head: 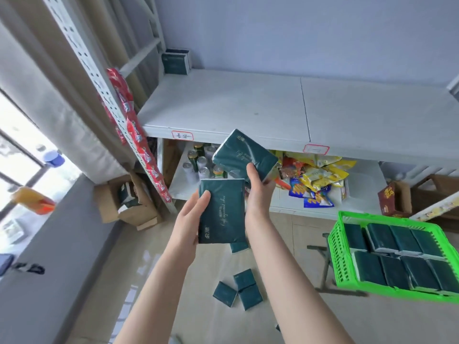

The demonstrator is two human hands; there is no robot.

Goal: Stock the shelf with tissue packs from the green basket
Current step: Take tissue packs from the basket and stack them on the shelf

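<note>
My left hand holds a dark green tissue pack upright, thumb on its front. My right hand grips a second tissue pack, tilted, just below the front edge of the grey shelf. Two tissue packs stand at the shelf's back left corner. The green basket at the lower right holds several more dark green packs. Several loose packs lie on the floor below my arms.
The lower shelf carries drink cans and snack bags. A perforated upright with red sachets hanging stands at the left. Cardboard boxes sit on the floor left; a red box sits right.
</note>
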